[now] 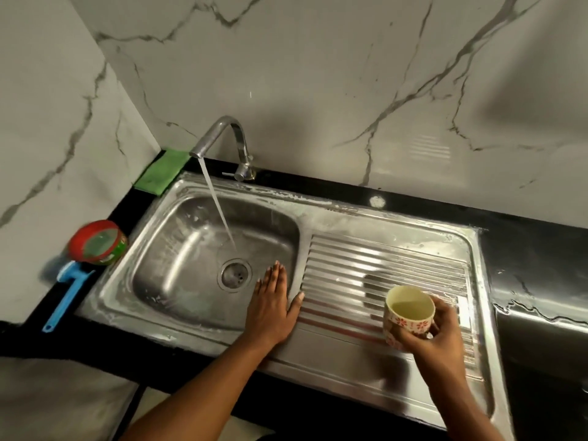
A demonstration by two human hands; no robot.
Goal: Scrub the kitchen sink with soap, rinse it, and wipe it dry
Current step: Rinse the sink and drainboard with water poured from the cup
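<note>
while the left hand (273, 300) is laid flat, fingers (276, 276) straight, on the steel ridge beside the ribbed drainboard (381, 259), a rounded floral cup (409, 313) is held in the curled right hand (436, 326). beyond the left fingertips, tap water (219, 208) is run into the glossy sink (159, 259); soap film (286, 196) is left on its rim, so rinsing is judged underway, wiping undone.

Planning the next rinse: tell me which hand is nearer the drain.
Left. The left hand lies flat on the basin's right edge, just beside the drain; the right hand holds the cup over the drainboard, farther to the right.
</note>
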